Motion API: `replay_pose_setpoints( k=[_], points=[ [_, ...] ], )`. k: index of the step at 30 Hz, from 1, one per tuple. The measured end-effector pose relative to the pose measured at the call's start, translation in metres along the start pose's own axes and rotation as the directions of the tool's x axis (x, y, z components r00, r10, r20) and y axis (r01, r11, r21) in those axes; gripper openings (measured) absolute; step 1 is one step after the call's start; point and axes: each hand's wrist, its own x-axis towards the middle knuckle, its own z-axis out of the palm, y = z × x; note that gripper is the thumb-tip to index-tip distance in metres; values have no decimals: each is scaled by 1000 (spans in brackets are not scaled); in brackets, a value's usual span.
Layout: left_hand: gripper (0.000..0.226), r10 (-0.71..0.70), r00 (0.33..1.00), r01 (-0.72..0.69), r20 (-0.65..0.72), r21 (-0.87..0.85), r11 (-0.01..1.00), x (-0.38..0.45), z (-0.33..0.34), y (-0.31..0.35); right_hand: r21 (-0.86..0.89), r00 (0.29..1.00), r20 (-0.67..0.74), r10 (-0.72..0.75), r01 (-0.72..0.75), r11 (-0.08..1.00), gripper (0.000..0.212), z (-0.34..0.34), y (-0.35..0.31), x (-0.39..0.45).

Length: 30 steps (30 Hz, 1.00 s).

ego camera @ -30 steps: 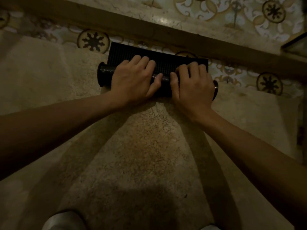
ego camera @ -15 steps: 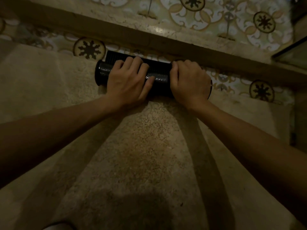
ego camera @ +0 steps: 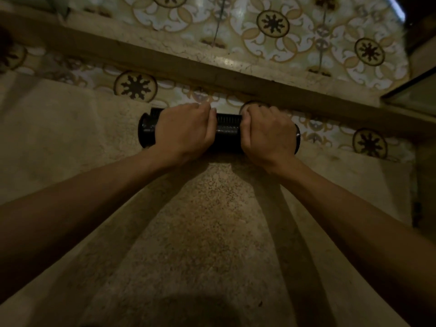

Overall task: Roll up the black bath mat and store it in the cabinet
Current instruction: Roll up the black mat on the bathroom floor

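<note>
Lying left-right: rolled mat, both hands.

mat: black, fine ribbed texture, slight sheen
floor: beige-tan, dark speckle
tiles: cream ground, ochre scrollwork, round medallions with black star-burst centres
step edge: plain brown band, pale marbled strip beside it

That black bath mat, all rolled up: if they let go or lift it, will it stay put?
The black bath mat is a round tube, so it would probably roll on the floor. Released, it may spring open; both the left hand and right hand grip it. Its ribbed surface suggests rubbery, flexible material.
</note>
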Motion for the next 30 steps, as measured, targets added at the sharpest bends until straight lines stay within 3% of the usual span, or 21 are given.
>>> replay_pose_setpoints(
  k=[5,8,12,15,18,23,27,30],
  points=[
    [47,-30,999,31,43,-20,999,6,0,-6,63,991,92,93,-99,993,37,1,-2,6],
    [54,60,998,-60,32,-21,998,11,1,-11,100,983,152,106,-122,987,40,3,3,15],
    [54,32,994,-29,101,-33,999,20,6,-13,172,986,135,95,-118,978,41,6,5,17],
    [58,41,993,-42,113,4,999,19,8,-12,130,993,84,85,-96,987,40,6,5,13],
    [60,51,992,-56,117,39,998,6,6,-10,59,988,131,75,-84,995,50,7,2,4],
    [59,128,981,-138,143,59,989,-17,0,-12,4,995,96,-9,9,1000,64,3,1,-24],
    [73,257,947,-273,192,60,960,-27,-8,-26,4,979,128,-161,161,987,79,-5,15,-35],
    [83,256,932,-287,257,90,954,-33,-13,-35,-30,954,167,-249,257,966,90,-11,25,-41]
  ],
)
